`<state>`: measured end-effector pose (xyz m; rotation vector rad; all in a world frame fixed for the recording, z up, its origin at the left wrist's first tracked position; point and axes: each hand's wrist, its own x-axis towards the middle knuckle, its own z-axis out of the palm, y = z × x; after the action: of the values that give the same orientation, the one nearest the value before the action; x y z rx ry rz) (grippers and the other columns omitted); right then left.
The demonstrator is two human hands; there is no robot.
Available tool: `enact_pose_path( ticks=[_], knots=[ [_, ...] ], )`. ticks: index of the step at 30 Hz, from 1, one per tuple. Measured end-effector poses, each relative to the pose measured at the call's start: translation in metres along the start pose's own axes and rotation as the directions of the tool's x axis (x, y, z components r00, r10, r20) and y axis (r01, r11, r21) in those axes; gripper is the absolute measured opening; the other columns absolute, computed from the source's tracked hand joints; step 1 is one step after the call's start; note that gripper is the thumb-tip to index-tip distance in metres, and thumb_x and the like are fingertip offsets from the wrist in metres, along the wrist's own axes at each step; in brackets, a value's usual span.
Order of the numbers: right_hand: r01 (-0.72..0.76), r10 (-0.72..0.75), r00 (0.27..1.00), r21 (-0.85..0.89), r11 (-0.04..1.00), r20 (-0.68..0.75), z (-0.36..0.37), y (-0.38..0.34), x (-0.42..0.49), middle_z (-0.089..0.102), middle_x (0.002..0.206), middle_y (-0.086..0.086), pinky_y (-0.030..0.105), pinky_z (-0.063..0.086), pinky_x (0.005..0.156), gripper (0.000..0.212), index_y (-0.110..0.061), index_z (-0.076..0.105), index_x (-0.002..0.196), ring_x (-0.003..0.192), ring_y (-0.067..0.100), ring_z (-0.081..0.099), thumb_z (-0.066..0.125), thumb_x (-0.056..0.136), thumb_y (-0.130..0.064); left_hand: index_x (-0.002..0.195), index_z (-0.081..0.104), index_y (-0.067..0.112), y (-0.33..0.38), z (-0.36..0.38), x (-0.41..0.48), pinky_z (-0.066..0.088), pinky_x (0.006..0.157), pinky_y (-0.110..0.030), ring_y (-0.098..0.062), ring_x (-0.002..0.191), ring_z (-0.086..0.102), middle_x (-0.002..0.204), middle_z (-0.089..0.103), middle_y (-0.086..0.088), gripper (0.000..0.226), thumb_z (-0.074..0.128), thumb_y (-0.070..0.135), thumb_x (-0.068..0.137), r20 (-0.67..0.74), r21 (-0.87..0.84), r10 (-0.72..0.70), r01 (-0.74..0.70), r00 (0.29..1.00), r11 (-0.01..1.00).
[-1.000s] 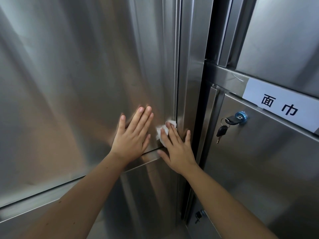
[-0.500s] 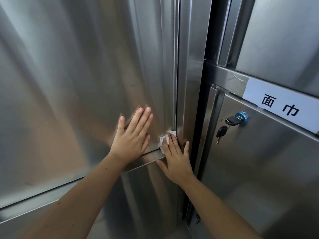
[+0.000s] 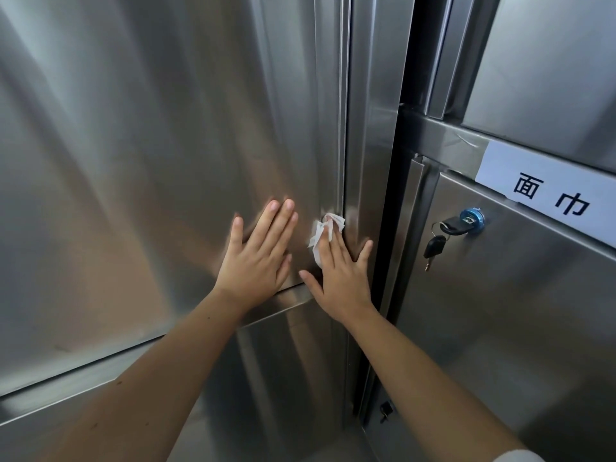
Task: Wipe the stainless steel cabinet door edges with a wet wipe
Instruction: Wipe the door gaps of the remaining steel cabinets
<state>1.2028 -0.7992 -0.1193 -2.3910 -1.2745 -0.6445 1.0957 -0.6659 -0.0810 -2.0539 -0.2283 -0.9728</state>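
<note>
Flat right hand [image 3: 340, 278] presses wet wipe [image 3: 320, 235] on door edge [image 3: 343, 128] mid-frame, left hand [image 3: 258, 258] flat too; most edges probably left.

The light is soft, even and moderately bright, with no hard shadows. The brushed stainless steel cabinet door [image 3: 150, 161] carries broad pale streaks of glare across the upper left and a warm, smeared reflection around the left hand [image 3: 256, 258]. The narrow vertical gap [image 3: 405, 195] right of centre falls into deep black. Vertical seams lean and bow toward the frame edges. The white paper label with black characters [image 3: 550, 191] at the right is sharp.
</note>
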Motion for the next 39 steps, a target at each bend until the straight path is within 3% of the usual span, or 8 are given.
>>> enact_pose_path(
  ticks=[7, 13, 19, 26, 31, 39],
  knots=[
    [0.106, -0.109, 0.984, 0.029, 0.994, 0.137, 0.01, 0.006, -0.032, 0.028, 0.15, 0.013, 0.061, 0.007, 0.1, 0.067, -0.011, 0.034, 0.143, 0.139, 0.026, 0.025, 0.039, 0.09, -0.051, 0.148, 0.015, 0.008, 0.001, -0.004, 0.001, 0.0, 0.112, -0.051, -0.022, 0.144, -0.001, 0.157, 0.003, -0.006, 0.063, 0.028, 0.037, 0.093, 0.047, -0.032, -0.029, 0.031, 0.998, 0.999],
    [0.121, -0.119, 0.965, 0.008, 0.993, 0.232, 0.004, 0.007, -0.037, -0.005, 0.155, 0.005, 0.048, -0.029, 0.099, 0.069, -0.02, 0.003, 0.147, 0.144, 0.022, -0.002, 0.014, 0.09, -0.058, 0.146, 0.023, 0.007, 0.016, -0.027, -0.006, 0.008, 0.112, -0.05, -0.019, 0.142, 0.01, 0.154, 0.016, -0.006, 0.062, 0.032, 0.032, 0.09, 0.221, -0.179, -0.081, 0.122, 0.972, 0.976],
    [0.144, -0.151, 0.979, 0.061, 0.988, 0.134, -0.015, 0.005, -0.041, 0.022, 0.153, 0.011, 0.056, -0.01, 0.103, 0.067, -0.013, 0.023, 0.146, 0.141, 0.027, 0.018, 0.044, 0.093, -0.046, 0.138, 0.041, 0.005, 0.028, -0.061, -0.011, 0.017, 0.108, -0.052, -0.027, 0.139, 0.025, 0.15, 0.031, -0.012, 0.058, 0.031, 0.027, 0.086, 0.409, -0.254, -0.154, 0.275, 0.899, 0.927],
    [0.192, -0.2, 0.978, 0.125, 0.973, 0.056, -0.029, -0.004, -0.05, 0.049, 0.139, 0.009, 0.059, 0.016, 0.103, 0.056, -0.01, 0.045, 0.136, 0.131, 0.028, 0.042, 0.036, 0.091, -0.041, 0.118, 0.06, -0.002, 0.033, -0.096, -0.029, 0.036, 0.098, -0.057, -0.034, 0.125, 0.048, 0.132, 0.053, -0.018, 0.049, 0.07, 0.01, 0.072, 0.48, -0.285, -0.314, 0.484, 0.819, 0.827],
    [0.249, -0.252, 0.968, 0.231, 0.941, -0.017, -0.031, -0.017, -0.064, 0.056, 0.13, 0.008, 0.06, 0.034, 0.098, 0.052, -0.009, 0.052, 0.13, 0.124, 0.029, 0.049, 0.065, 0.083, -0.027, 0.111, 0.064, -0.002, 0.04, -0.123, -0.049, 0.04, 0.093, -0.058, -0.035, 0.119, 0.053, 0.124, 0.059, -0.019, 0.046, 0.076, 0.011, 0.068, 0.541, -0.255, -0.402, 0.599, 0.739, 0.759],
    [0.355, -0.347, 0.934, 0.321, 0.878, -0.084, -0.047, -0.061, -0.077, 0.064, 0.117, 0.009, 0.051, 0.047, 0.088, 0.043, -0.007, 0.061, 0.118, 0.11, 0.027, 0.06, 0.07, 0.077, -0.018, 0.102, 0.069, 0.0, 0.028, -0.165, -0.078, 0.048, 0.087, -0.05, -0.031, 0.108, 0.061, 0.113, 0.065, -0.016, 0.037, 0.063, 0.019, 0.071, 0.567, -0.185, -0.465, 0.655, 0.68, 0.733]
  ],
)
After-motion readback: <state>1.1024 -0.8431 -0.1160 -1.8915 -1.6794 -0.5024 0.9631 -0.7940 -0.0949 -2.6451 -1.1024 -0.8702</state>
